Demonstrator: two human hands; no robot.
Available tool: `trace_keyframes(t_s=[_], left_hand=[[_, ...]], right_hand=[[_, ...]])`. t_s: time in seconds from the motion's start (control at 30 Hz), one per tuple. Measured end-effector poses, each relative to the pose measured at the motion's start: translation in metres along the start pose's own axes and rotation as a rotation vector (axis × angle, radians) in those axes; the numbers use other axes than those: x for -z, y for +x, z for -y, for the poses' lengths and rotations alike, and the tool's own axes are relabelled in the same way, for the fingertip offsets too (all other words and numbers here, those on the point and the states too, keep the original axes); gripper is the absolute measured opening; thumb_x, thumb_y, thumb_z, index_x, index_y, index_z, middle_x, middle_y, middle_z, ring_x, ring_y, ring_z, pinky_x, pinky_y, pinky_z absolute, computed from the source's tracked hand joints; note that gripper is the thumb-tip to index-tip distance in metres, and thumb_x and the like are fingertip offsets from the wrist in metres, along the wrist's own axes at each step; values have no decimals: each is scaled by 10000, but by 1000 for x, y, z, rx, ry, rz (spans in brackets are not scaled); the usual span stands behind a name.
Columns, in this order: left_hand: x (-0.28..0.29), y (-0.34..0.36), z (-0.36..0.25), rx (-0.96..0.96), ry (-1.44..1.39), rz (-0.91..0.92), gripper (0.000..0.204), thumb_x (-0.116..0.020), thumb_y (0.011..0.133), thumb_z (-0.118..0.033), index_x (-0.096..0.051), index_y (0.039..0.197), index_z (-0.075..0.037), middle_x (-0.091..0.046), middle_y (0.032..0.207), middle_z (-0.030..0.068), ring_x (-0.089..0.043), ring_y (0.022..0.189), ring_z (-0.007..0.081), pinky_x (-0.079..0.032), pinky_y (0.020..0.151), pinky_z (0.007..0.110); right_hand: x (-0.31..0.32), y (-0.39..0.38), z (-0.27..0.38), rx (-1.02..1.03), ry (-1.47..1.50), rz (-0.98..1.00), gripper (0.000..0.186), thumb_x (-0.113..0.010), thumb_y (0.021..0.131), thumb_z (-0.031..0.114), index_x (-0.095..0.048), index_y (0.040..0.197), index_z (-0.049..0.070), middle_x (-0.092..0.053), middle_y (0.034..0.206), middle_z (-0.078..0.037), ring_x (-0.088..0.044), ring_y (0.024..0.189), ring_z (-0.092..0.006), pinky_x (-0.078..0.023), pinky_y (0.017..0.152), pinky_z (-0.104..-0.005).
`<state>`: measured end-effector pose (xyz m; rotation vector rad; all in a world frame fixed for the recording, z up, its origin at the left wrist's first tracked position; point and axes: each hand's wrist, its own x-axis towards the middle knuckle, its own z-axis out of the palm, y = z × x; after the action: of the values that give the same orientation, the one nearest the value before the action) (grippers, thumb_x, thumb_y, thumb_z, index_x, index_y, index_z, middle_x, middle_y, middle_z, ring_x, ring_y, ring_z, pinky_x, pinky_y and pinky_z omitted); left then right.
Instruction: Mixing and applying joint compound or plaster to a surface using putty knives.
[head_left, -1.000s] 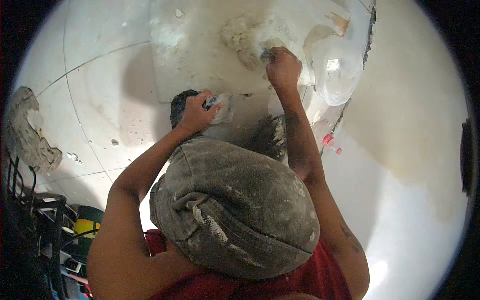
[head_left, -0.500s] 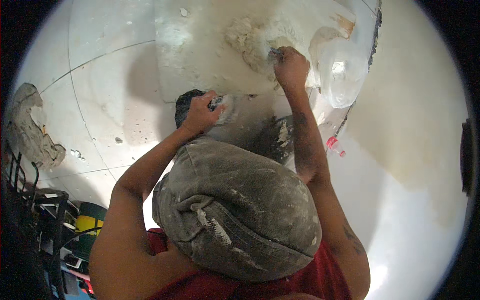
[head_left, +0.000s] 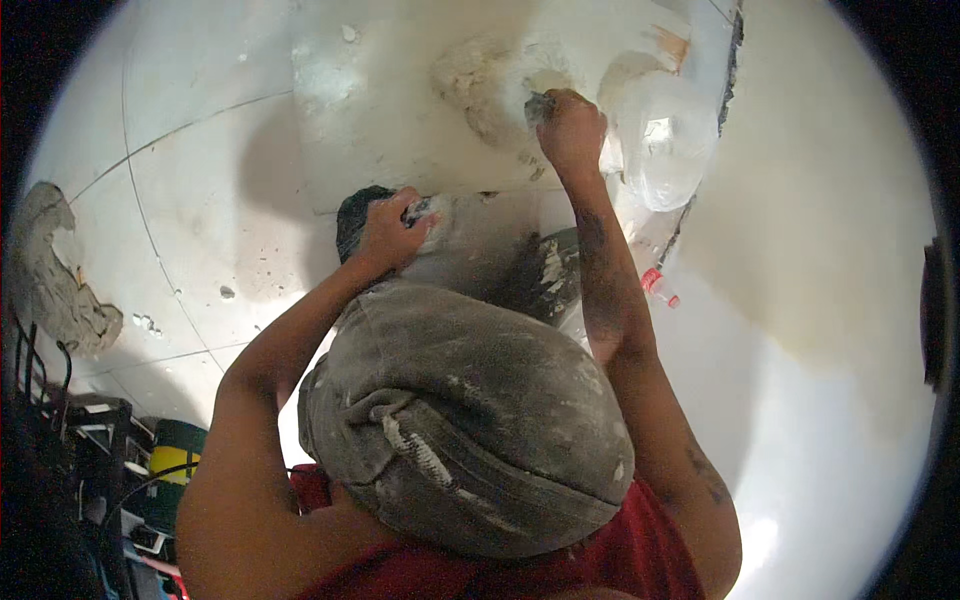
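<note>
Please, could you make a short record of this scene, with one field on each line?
Left hand: left hand curled around a white-smeared thing, kind unclear
Right hand: right hand gripping a dark tool, mostly hidden
Surface beneath: pale sheet
Left of tool: beige paste
Right of right hand: clear plastic
By right forearm: small bottle, partly red
Far left: crumpled grey material

The shirt (head_left: 655, 530) was red. The cloth (head_left: 480, 390) was grey with white spots. The board (head_left: 370, 125) was creamy white. The lump (head_left: 468, 85) was tan.
</note>
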<state>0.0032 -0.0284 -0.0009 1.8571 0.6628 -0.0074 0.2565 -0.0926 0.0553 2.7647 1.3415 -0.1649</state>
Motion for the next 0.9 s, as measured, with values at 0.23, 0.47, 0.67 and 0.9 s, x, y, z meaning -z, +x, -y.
trace_keyframes(t_s=[0.23,0.47,0.67,0.9], left_hand=[[-3,1,4,31,11,47,356,-652,684,-267,-548,912,-14,-571,779,167,-547,733,331,-388,676,379],[-2,-1,1,40,-22,39,310,-648,682,-266,-528,832,-23,-552,699,147,-516,642,332,-378,634,391],[-2,0,8,48,-69,55,289,-648,680,-258,-526,806,-28,-535,646,164,-524,619,342,-379,602,403],[-8,-6,20,-95,18,-99,292,-658,670,-247,-543,831,-32,-539,640,151,-534,615,306,-387,605,391]], right_hand=[[-5,1,-6,-206,16,-41,190,-630,669,215,-645,810,90,-617,728,-128,-596,684,-303,-470,635,-379],[1,0,-19,-200,130,46,214,-563,693,288,-639,763,100,-614,788,-114,-593,694,-307,-459,616,-418],[12,12,-23,-182,174,11,178,-630,650,255,-637,749,108,-603,707,-123,-588,644,-322,-465,603,-397],[3,4,-4,-119,171,5,244,-638,636,268,-640,797,86,-608,715,-140,-592,660,-315,-473,600,-385]])
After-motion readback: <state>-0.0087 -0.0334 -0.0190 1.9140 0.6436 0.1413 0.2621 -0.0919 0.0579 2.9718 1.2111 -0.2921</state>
